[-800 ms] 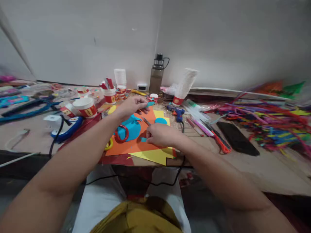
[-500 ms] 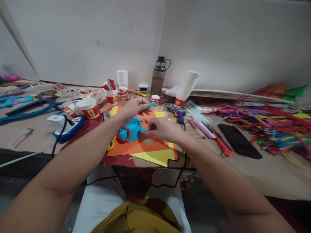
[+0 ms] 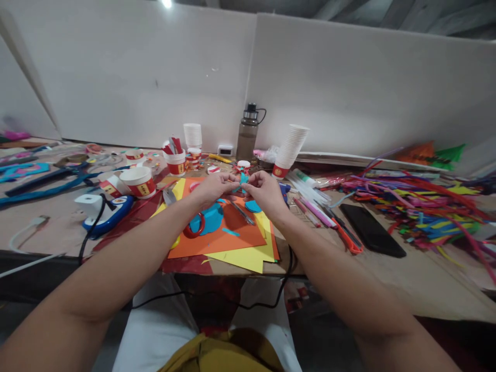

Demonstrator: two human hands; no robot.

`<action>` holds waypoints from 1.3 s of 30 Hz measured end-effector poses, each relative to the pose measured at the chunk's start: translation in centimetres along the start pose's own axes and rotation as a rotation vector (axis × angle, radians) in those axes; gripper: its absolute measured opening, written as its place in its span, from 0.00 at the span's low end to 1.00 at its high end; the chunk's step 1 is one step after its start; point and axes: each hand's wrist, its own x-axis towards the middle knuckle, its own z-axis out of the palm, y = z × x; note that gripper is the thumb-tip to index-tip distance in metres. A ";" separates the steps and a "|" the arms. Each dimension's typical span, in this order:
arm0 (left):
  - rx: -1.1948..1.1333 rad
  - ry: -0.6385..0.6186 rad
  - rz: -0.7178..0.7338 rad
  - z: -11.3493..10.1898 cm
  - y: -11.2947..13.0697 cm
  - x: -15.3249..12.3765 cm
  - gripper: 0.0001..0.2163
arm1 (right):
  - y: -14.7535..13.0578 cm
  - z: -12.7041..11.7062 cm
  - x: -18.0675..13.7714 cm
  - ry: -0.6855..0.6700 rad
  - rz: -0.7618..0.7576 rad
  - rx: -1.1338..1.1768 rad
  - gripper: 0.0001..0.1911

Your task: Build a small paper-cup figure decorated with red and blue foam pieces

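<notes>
A small piece of blue paper (image 3: 244,180) is pinched between the fingertips of my left hand (image 3: 217,188) and my right hand (image 3: 266,190), which meet above the craft sheets. Under them lies an orange sheet (image 3: 232,244) on top of yellow sheets (image 3: 242,262). Scissors with red handles (image 3: 201,227) rest on a cut blue sheet (image 3: 212,219), their blades partly covered. A pen (image 3: 244,212) lies slantwise below my hands, with a narrow blue strip (image 3: 231,232) near its tip. Beside my right wrist is a round blue piece (image 3: 253,206).
Paper cups (image 3: 140,182) and a blue-and-white power strip (image 3: 110,213) stand left. A water bottle (image 3: 247,135) and a cup stack (image 3: 291,150) are behind. On the right lie markers (image 3: 321,213), an orange cutter (image 3: 351,238), a phone (image 3: 372,230) and colourful pipe cleaners (image 3: 430,201).
My right hand has moved up to meet my left at the small blue paper piece. The pen now lies uncovered on the orange sheet. The view has tilted up slightly.
</notes>
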 end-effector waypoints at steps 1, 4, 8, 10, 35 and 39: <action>0.001 -0.002 -0.009 0.1 0.0 -0.1 0.13 | 0.1 0.0 0.1 0.003 0.004 0.003 0.13; 0.012 -0.004 -0.019 0.4 0.2 -0.3 0.14 | 0.3 0.1 0.1 0.010 -0.014 -0.007 0.12; -0.040 0.025 -0.057 0.7 0.2 -0.3 0.14 | 0.8 0.1 0.1 0.013 -0.078 -0.116 0.10; -0.082 0.017 -0.076 0.8 0.2 -0.3 0.14 | 0.8 -0.1 0.2 0.029 -0.130 -0.221 0.08; -0.104 0.245 0.029 -0.6 1.0 0.4 0.02 | -4.1 0.0 -4.6 -0.778 -0.128 -1.064 0.08; -0.101 0.229 0.050 -0.7 0.8 0.5 0.02 | -4.3 0.4 -4.9 -0.794 -0.106 -1.083 0.08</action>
